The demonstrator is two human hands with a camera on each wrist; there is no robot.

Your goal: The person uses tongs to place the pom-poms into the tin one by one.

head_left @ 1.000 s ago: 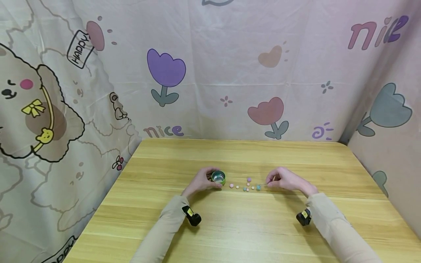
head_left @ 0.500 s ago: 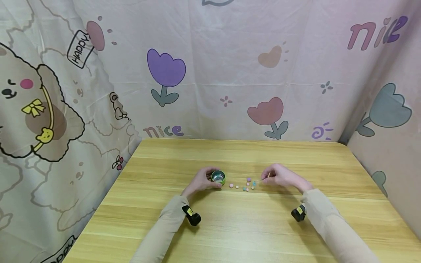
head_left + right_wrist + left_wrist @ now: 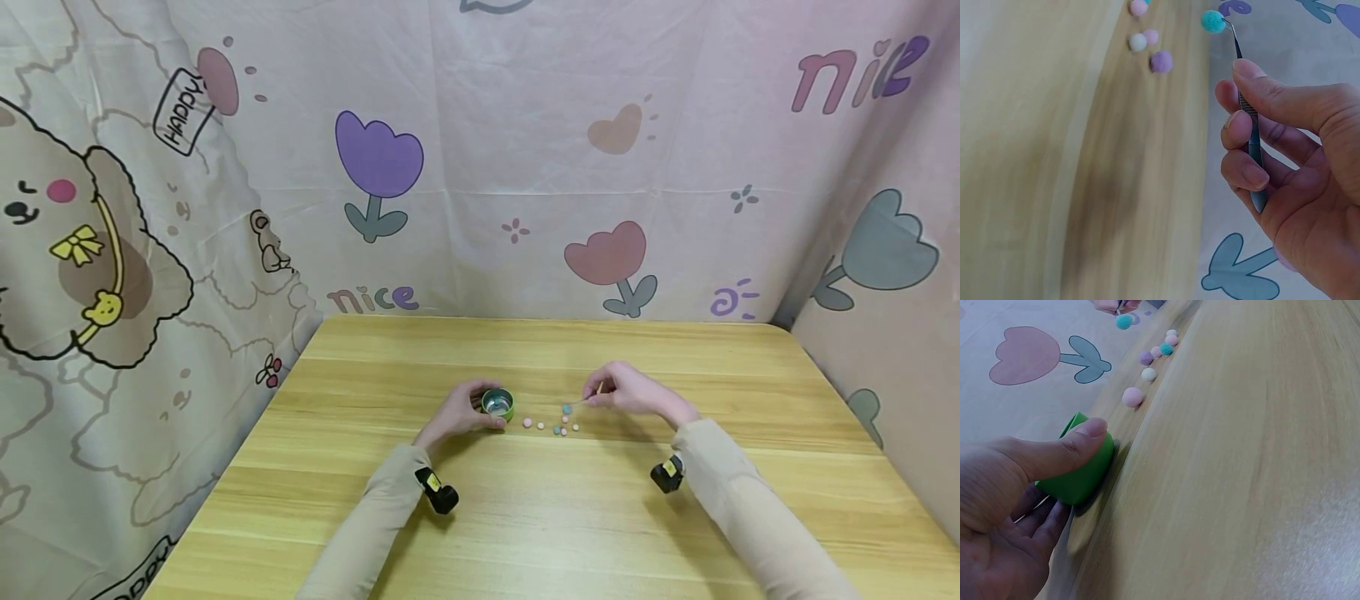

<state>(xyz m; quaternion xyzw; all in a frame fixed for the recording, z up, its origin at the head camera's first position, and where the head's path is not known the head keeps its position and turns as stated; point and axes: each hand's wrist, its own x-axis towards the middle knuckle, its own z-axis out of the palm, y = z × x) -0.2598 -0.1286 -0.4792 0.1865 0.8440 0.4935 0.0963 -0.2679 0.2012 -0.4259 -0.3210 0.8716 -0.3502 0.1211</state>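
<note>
My left hand (image 3: 461, 408) grips a small green cup (image 3: 1088, 476) that stands on the table, its thumb along the near side. Seen from above, the cup's inside is shiny and silvery. Between the thumb and fingers of my right hand (image 3: 1310, 137) is a pair of dark metal tweezers (image 3: 1254, 140) with bent tips. A turquoise pompom (image 3: 1213, 21) is caught in those tips, lifted above the tabletop. Beneath and to the left of it lie several small pompoms, among them a purple one (image 3: 1161, 62), a larger pink one (image 3: 1132, 397) and a white one (image 3: 1149, 374).
The pompoms lie in a loose row on the wooden table (image 3: 525, 517), to the right of the cup. Behind the table's far edge hangs a printed cloth (image 3: 495, 250), with more cloth along both sides.
My right hand has moved left and farther from me, carrying the turquoise pompom in the tweezers up and over the others. My left hand and the cup have stayed put.
</note>
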